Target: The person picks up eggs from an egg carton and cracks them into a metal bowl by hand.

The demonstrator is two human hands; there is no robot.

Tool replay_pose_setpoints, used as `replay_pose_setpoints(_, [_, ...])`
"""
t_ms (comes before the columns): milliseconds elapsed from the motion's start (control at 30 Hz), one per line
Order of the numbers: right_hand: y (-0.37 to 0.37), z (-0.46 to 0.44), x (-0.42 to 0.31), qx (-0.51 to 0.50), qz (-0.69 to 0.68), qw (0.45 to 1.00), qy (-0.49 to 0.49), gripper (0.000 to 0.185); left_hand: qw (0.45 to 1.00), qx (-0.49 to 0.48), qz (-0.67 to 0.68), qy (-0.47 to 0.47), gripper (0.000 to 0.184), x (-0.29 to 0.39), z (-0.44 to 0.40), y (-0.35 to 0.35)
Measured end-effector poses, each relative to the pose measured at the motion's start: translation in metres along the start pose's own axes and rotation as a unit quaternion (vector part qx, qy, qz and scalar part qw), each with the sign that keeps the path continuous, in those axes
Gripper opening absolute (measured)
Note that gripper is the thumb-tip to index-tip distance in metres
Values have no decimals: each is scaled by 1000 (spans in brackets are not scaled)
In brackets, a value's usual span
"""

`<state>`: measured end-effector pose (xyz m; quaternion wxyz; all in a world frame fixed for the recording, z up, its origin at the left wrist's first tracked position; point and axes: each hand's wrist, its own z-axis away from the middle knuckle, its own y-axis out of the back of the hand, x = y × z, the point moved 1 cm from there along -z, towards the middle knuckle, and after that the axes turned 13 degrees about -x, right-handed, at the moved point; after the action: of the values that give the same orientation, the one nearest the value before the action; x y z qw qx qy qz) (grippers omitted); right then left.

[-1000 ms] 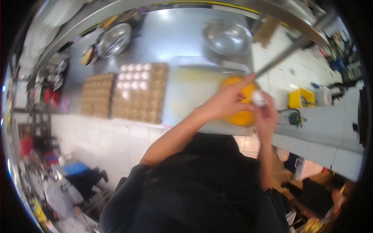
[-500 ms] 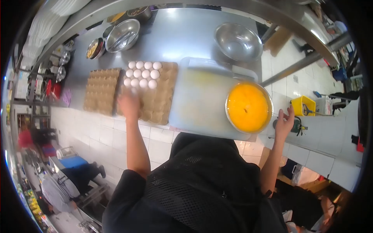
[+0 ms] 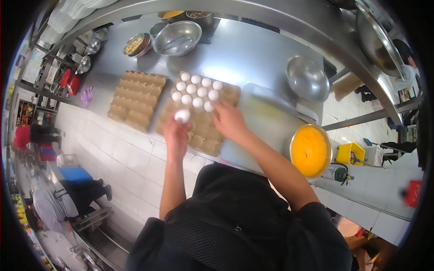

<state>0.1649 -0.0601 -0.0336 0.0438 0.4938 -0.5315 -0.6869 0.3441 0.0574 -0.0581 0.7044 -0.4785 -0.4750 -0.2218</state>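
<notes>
My left hand (image 3: 176, 135) is closed around a white egg (image 3: 182, 115), raised over the near left part of a brown cardboard egg tray (image 3: 205, 135). More white eggs (image 3: 197, 102) sit in rows in the tray's far part. At their right front corner, the fingertips of my right hand (image 3: 231, 121) are at one egg (image 3: 209, 106), fingers apart; whether they touch it, I cannot tell. To the right, a metal bowl of orange-yellow beaten egg (image 3: 309, 151) rests by the near edge of a white cutting board (image 3: 257, 122).
A second cardboard tray (image 3: 135, 99) without eggs lies left. Metal bowls (image 3: 177, 38) and a bowl of yellow pieces (image 3: 134, 46) stand at the back. Another metal bowl (image 3: 307, 80) is at the far right. A steel shelf edge (image 3: 253, 20) crosses overhead. A person (image 3: 56, 203) is at lower left.
My left hand has lifted an egg from the tray. My right hand has moved left from beside the bowl of beaten egg to the eggs. The view has shifted.
</notes>
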Motion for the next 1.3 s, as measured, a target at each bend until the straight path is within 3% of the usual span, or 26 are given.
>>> replay_pose_setpoints(67, [-20, -21, -2, 5, 32, 999, 6, 40, 991, -52, 125, 16, 43, -1, 11, -3])
replay_pose_setpoints(167, [-42, -37, 0, -21, 138, 990, -33, 50, 990, -98, 92, 35, 45, 4, 17, -3])
replay_pose_setpoints(267, [-51, -41, 1, -25, 94, 993, -64, 52, 986, -135, 91, 46, 48, 12, 7, 0])
replay_pose_setpoints(333, [-33, -35, -5, 18, -58, 997, -44, 50, 978, -175, 109, 45, 51, 14, -6, -3])
replay_pose_setpoints(367, [-27, -30, -6, 31, -50, 996, -65, 50, 974, -183, 122, 46, 53, 11, -14, -4])
replay_pose_setpoints(433, [-11, -9, -5, 207, -248, 946, 1, 49, 970, -213, 114, 17, 65, 11, -28, -19])
replay_pose_setpoints(467, [6, 13, -2, 224, -224, 948, -29, 49, 971, -221, 83, 48, 67, 15, -32, -30])
replay_pose_setpoints(533, [41, 54, -1, 278, -345, 893, -74, 46, 963, -245, 67, 92, 60, 2, -43, -53])
replay_pose_setpoints(600, [68, 102, 19, 317, -367, 856, -178, 45, 944, -304, 15, 129, 55, -11, -43, -92])
replay_pose_setpoints(667, [92, 148, 39, 413, -403, 802, -155, 44, 907, -385, -30, 164, 51, -20, -27, -149])
replay_pose_setpoints(733, [136, 185, 11, 467, -376, 787, -141, 40, 852, -492, -63, 169, 50, -41, -3, -199])
replay_pose_setpoints(833, [167, 226, -24, 555, -260, 784, -97, 39, 798, -575, -49, 177, 51, -77, 45, -258])
replay_pose_setpoints(900, [172, 254, -26, 560, 21, 827, 45, 43, 778, -596, -41, 194, 52, -89, 68, -284])
replay_pose_setpoints(933, [162, 262, -12, 543, 138, 829, 6, 50, 768, -613, -58, 178, 52, -93, 76, -295])
replay_pose_setpoints(967, [163, 269, -9, 457, 178, 869, -60, 47, 757, -629, -74, 161, 52, -96, 83, -305])
replay_pose_setpoints(1033, [160, 265, 5, 271, 163, 931, -184, 42, 748, -637, -81, 167, 53, -110, 90, -314])
replay_pose_setpoints(1067, [159, 268, 10, 274, 161, 930, -185, 42, 741, -638, -79, 192, 57, -114, 91, -315])
replay_pose_setpoints(1167, [156, 283, 23, 371, 39, 906, -200, 38, 740, -625, -93, 232, 60, -122, 95, -316])
replay_pose_setpoints(1233, [162, 292, 35, 447, -327, 805, -215, 37, 741, -616, -109, 246, 60, -121, 98, -316])
replay_pose_setpoints(1267, [167, 294, 42, 458, -412, 761, -206, 33, 760, -594, -109, 243, 59, -117, 97, -318])
replay_pose_setpoints(1300, [171, 297, 47, 462, -414, 758, -203, 33, 779, -570, -108, 239, 57, -114, 95, -320])
